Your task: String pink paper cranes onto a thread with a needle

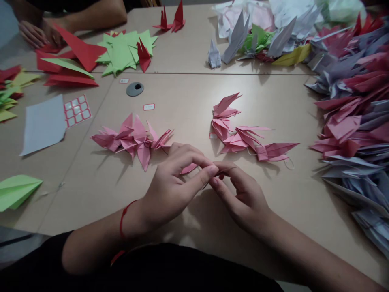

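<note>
Nearest, past the black sleeve (146,267), the left hand (170,186) and right hand (243,198) meet at six o'clock, their fingertips (212,169) in a steady, narrow pinch on a small pink paper piece (221,175).

"What does the desk (185,91) carry?"

"Two clusters of pink origami cranes (130,140) mid-desk, and a heap of grey and pink cranes (355,121) along the right."

"What else lies there?"

"A grey cable grommet (135,89), a pale grey paper sheet (44,125) and a red-edged sticker sheet (77,110)."
</note>
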A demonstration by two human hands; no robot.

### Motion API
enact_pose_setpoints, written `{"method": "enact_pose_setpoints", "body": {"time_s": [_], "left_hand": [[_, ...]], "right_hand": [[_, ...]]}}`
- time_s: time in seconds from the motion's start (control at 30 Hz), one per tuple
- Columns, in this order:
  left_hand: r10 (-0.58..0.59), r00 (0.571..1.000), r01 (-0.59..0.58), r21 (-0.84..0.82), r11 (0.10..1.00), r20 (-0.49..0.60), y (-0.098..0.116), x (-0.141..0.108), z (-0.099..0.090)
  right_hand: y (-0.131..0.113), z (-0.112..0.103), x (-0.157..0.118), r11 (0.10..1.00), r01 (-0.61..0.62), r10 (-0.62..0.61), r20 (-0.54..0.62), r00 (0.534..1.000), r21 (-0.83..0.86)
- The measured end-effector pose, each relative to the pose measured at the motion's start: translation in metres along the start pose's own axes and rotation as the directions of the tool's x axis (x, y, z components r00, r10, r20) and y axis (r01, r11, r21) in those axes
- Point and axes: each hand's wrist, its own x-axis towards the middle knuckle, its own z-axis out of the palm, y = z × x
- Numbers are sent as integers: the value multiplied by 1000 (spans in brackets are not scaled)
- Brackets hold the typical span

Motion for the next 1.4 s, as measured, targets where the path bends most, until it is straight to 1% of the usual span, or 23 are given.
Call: {"method": "enact_pose_setpoints", "body": {"time_s": [0.07, 0.13, 0.23, 0.3, 0.33, 0.4, 0.43, 0.5, 0.57, 0.6, 0.63, 0.7, 0.77, 0.83, 0.93, 1.03, 1.17, 1.3, 1.4], "left_hand": [[33, 999, -33, 25, 999, 4, 1, -2, 3], [68, 998, -68, 55, 996, -1, 1, -3, 5], [109, 994, -109, 88, 990, 7, 0, -2, 4], [125, 992, -124, 105, 987, 5, -1, 0, -1], [123, 992, -120, 116, 986, -18, -2, 2, -5], [93, 989, -77, 139, 987, -114, -6, 6, -15], [75, 981, -50, 140, 989, -176, -8, 7, -21], [59, 963, -24, 135, 990, -263, -14, 8, -33], [61, 954, -16, 151, 988, -295, -18, 6, -42], [65, 957, -17, 167, 986, -284, -19, 3, -44], [73, 965, -25, 186, 982, -250, -18, -1, -45], [85, 988, -55, 225, 973, -127, -12, -10, -41], [97, 995, -99, 239, 966, 19, -5, -19, -31], [112, 990, -131, 247, 960, 88, 1, -27, -17], [84, 992, -106, 268, 958, 91, 3, -31, 1], [106, 992, -122, 263, 957, 74, -2, -31, 9], [181, 982, -187, 241, 952, 50, -2, -29, 7], [202, 978, -208, 232, 950, 49, 1, -27, 0], [268, 961, -275, 270, 923, 64, 0, -24, -4]], "right_hand": [[-2, 3, -1, 993, -68, 69, -14, 997, 98], [-3, 6, -3, 979, -106, 114, -37, 993, 172], [-3, 5, -3, 964, -144, 156, -38, 987, 226], [-2, 2, -2, 957, -176, 190, -41, 981, 230], [-1, 0, -2, 958, -182, 197, -48, 979, 221], [1, -3, 0, 970, -164, 180, -77, 981, 178], [2, -5, 0, 979, -147, 162, -94, 982, 144], [4, -7, 1, 989, -113, 123, -119, 985, 91], [6, -8, 2, 990, -118, 126, -126, 984, 72], [6, -8, 2, 989, -129, 138, -126, 982, 76], [6, -8, 3, 986, -142, 152, -129, 980, 87], [6, -7, 4, 979, -166, 181, -136, 974, 114], [5, -5, 4, 974, -177, 195, -128, 972, 142], [3, -4, 4, 972, -168, 187, -113, 976, 163], [1, -1, 2, 973, -153, 172, -102, 980, 176], [1, 0, -1, 975, -150, 169, -109, 980, 165], [2, -1, -3, 980, -152, 163, -81, 983, 127], [1, -3, -2, 988, -131, 131, 9, 991, 79], [-2, -4, -2, 996, -81, 78, 79, 994, 31]]}}
